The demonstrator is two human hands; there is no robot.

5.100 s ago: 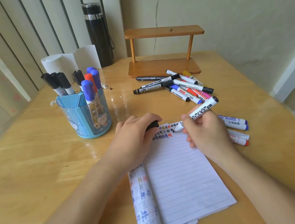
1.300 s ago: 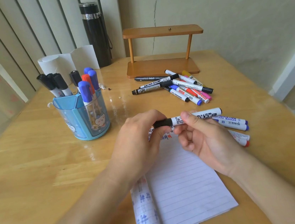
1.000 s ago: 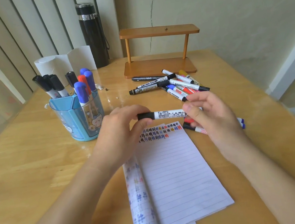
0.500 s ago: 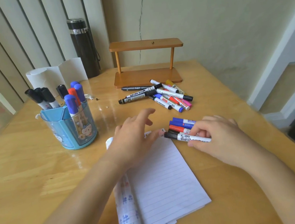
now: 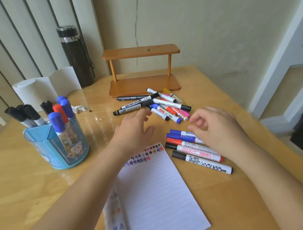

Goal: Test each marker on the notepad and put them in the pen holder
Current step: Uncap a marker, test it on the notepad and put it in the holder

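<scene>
Between both empty hands lie loose markers.

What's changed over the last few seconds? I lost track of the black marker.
The black marker, earlier held in both hands, now lies right of the notepad beside other markers. The right hand let it go; the left hand moved forward toward the pile. Both hold nothing. The pen holder and its markers stayed put.

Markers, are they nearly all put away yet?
Not yet. Done: several markers stand in the pen holder; scribbles line the notepad top. In hand: nothing; left hand and right hand are empty. Left: the pile near the wooden stand, plus the row beside the notepad.
</scene>
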